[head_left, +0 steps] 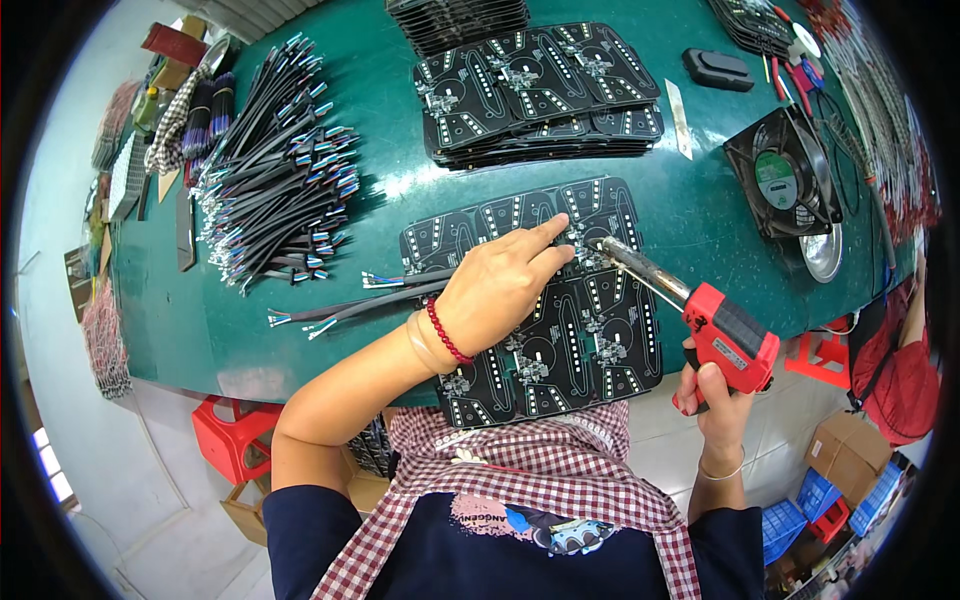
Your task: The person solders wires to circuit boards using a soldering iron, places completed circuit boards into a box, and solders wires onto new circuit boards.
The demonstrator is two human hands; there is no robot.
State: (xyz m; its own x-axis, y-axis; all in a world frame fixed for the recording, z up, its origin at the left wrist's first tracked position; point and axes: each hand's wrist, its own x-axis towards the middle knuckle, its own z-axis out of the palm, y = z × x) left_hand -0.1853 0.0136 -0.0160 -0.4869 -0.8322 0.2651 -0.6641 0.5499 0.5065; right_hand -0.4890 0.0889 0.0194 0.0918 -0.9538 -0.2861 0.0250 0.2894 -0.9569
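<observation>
A black circuit-board panel [540, 355] lies at the table's near edge, with rows of pale square pads and several joined boards. My left hand [505, 280] rests over it, index finger and thumb at the upper right board, closed on a dark sleeved cable [370, 308]. The cable's coloured wire ends stick out left of my wrist; its other end is mostly hidden by the hand. In my right hand [712, 400] is a red and black soldering gun [725, 340], gripped by its handle. Its metal tip meets the board just right of my left fingertips.
A heap of cables [285, 180] lies at left. Stacked panels [540, 90] stand behind, beside a metal strip [678, 118] and a black case [718, 69]. A fan [780, 175] stands at right, near a bundle of wires [875, 110]. Red stools [235, 440] sit below the table.
</observation>
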